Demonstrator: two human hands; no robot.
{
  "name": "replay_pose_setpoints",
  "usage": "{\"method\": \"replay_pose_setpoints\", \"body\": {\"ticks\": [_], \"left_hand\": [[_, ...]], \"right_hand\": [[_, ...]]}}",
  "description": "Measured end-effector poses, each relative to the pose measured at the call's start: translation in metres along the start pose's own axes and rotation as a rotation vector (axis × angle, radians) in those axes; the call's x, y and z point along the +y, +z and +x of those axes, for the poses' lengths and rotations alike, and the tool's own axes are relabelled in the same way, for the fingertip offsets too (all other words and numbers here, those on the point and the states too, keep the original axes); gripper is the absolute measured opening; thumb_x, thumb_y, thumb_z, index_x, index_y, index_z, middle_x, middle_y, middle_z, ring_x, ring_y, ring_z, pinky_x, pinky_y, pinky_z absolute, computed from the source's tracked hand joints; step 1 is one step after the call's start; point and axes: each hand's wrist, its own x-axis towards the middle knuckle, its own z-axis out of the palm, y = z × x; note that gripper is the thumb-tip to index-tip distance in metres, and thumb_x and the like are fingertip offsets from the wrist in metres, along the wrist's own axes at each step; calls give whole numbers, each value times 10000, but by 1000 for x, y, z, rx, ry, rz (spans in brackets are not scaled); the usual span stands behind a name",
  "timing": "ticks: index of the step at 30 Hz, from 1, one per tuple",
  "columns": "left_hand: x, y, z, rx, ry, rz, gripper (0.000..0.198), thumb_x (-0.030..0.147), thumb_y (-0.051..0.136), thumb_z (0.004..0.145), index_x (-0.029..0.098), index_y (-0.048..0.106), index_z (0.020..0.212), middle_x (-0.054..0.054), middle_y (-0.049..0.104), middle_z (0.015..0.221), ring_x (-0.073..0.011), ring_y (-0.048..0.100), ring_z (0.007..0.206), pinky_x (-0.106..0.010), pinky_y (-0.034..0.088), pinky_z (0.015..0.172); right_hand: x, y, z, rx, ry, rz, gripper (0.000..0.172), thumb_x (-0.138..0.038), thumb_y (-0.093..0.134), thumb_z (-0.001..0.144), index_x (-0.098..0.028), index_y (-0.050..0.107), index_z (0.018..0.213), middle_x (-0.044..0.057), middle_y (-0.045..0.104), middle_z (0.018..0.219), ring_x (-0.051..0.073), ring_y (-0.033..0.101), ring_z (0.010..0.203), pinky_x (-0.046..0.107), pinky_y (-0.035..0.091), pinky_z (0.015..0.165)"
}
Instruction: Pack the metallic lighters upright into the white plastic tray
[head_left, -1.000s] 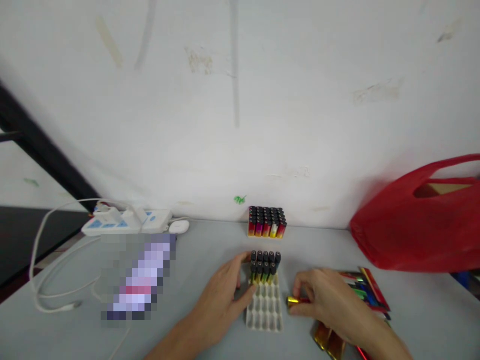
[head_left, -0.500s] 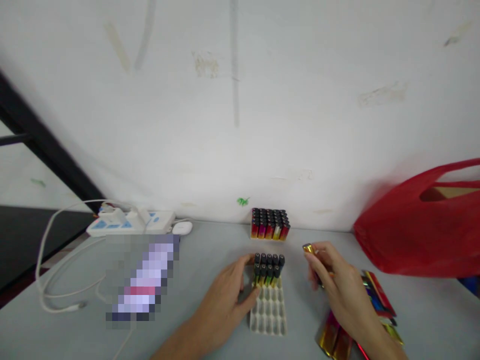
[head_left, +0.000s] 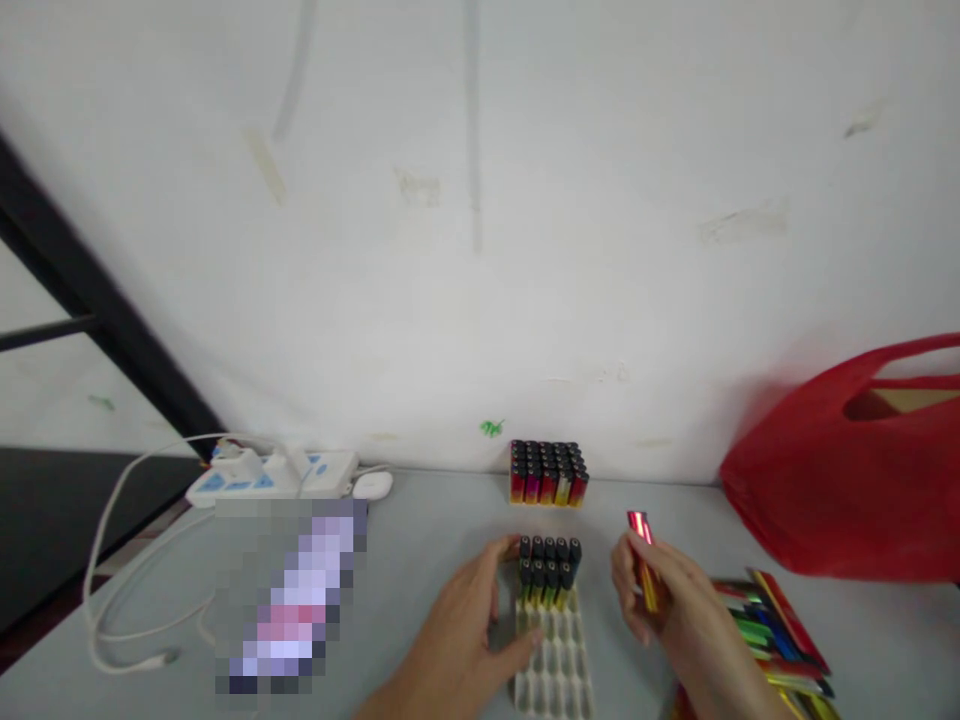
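My right hand is closed round a shiny red and gold lighter, held upright above the table, just right of the white slotted tray. My left hand rests against the tray's left side, thumb by the standing lighters that fill its two far rows. The tray's near slots are bare. A full block of lighters stands by the wall behind. A pile of loose coloured lighters lies at my right.
A red plastic bag sits at the right against the wall. A white power strip with plugs and a looping white cable lies at the left. A blurred-out object lies left of my hands.
My right hand picked a lighter off the table beside the tray and lifted it upright. The left hand stayed on the tray. The camera tilted slightly.
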Motion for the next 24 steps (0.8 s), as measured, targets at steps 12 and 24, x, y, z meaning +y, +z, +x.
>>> {"method": "replay_pose_setpoints", "body": {"ticks": [12,24], "left_hand": [[2,2,2,-22,-42,3,837,239,802,867,213,467,1634,-108,681,1261,-265,638,967,-435,525,1019],[-2,1,5,9,-25,-11,752,320,766,909,222,481,1598,-4,603,941,-262,641,865,-370,481,836]], "right_hand": [[8,10,-3,-345,357,355,675,-747,795,844,-229,455,577,-96,269,531,64,165,443,207,195,390],[-1,22,-11,-156,450,188,754,-844,847,639,-254,386,557,-130,219,494,50,125,428,207,102,383]]}}
